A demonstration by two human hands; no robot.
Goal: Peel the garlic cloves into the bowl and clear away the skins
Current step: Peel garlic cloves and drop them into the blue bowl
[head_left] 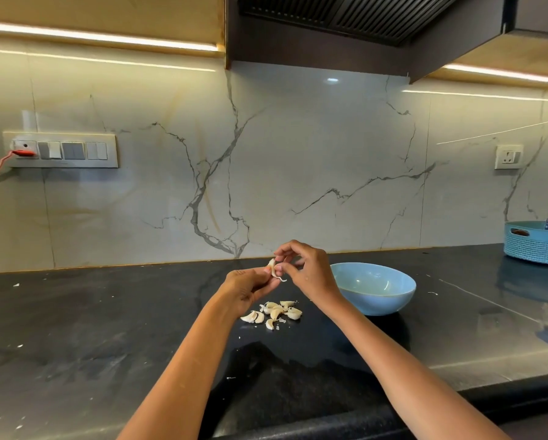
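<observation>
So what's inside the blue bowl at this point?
The visible inner surface of the blue bowl shows no peeled cloves, only reflections. The near rim covers the front of the floor, so anything lying there cannot be seen.

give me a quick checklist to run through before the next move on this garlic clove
1. Clove held firm: the left hand pinches the clove above the counter. Ok.
2. Peeling grip: the right hand pinches at the clove, and a strip of skin hangs loose. Ok.
3. Clove fully bare: skin still clings to it. Not ok.
4. Bowl within reach: it stands just right of the hands, open side up. Ok.
5. Bowl contents: no cloves show in the part of it that is visible. Cannot tell for the rest.
6. More to peel: a pile of cloves lies on the counter below the hands. Ok.
</observation>
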